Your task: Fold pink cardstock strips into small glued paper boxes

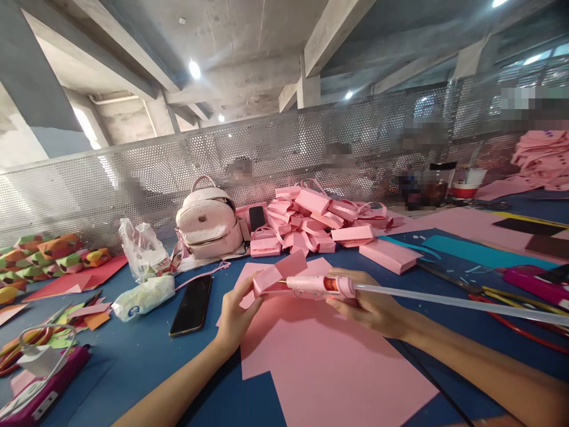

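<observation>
A person's left hand (237, 311) pinches a folded pink paper piece (268, 277), apparently to steady it above flat pink paper sheets (333, 356) on a blue tabletop (133, 363), while the right hand (376, 305) grips a pink plastic glue gun (322, 286), seemingly levelled to keep its slim nozzle (284, 281) beside the fold.

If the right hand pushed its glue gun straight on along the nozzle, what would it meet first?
Most likely the folded pink paper in the left hand; the nozzle may be touching it, but depth is unclear.
</observation>
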Available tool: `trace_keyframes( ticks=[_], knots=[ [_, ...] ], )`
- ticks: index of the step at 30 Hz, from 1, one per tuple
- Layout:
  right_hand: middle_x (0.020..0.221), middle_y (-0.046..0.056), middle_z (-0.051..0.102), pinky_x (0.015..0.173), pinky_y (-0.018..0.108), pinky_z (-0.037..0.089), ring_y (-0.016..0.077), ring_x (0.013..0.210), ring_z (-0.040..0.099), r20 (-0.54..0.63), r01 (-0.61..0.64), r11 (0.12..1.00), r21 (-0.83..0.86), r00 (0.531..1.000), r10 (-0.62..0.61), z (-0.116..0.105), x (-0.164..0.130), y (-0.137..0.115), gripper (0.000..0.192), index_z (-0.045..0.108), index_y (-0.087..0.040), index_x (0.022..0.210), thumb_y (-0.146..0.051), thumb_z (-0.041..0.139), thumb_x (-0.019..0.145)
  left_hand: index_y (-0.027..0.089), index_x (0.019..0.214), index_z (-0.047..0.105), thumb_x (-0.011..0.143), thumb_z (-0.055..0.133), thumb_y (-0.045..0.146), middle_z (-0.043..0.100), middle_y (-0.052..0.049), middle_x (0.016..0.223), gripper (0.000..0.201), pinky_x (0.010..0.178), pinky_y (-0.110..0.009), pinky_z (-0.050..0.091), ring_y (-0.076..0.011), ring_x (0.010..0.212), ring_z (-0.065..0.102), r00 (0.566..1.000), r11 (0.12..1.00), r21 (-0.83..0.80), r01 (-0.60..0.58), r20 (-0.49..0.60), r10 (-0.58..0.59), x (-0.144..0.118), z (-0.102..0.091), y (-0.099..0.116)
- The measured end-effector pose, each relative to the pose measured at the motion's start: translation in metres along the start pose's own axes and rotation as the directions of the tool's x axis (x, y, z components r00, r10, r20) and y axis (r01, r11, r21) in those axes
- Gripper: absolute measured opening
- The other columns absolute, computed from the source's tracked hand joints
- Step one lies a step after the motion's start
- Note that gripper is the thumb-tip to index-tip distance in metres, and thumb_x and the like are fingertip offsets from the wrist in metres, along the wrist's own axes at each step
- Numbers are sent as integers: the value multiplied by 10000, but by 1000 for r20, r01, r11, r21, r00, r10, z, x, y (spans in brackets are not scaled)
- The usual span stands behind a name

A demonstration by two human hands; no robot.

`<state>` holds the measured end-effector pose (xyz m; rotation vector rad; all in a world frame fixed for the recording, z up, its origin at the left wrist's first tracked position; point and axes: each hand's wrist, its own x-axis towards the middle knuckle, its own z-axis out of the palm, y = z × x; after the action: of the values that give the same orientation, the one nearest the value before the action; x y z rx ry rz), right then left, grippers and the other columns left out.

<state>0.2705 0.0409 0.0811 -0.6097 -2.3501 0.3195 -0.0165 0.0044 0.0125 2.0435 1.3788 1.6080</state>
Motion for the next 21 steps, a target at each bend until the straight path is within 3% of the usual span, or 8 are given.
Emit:
trace_keyframes(
  ticks=[8, 21],
  knots=[
    [879, 59, 650, 528, 233, 450, 145, 597, 554, 10, -56, 991, 125, 998, 55, -2, 0, -1, 201, 588, -177, 981, -345, 486, 939, 190, 1210, 645, 887, 645, 325, 733, -82, 1154, 350, 898, -318, 560, -242, 1043, 699, 1000, 999, -28, 17, 3, -16, 1, -1, 1],
    [731, 12, 574, 516, 238, 429, 148, 584, 527, 29, -28, 998, 60, 999, 26, -4, 1, 6, 191, 555, -193, 867, -349, 478, 946, 181, 1178, 662, 874, 653, 319, 747, -79, 1121, 334, 897, -325, 567, -246, 1026, 706, 999, 999, -23, 33, -22, -33, 2, -2, 2]
  ],
)
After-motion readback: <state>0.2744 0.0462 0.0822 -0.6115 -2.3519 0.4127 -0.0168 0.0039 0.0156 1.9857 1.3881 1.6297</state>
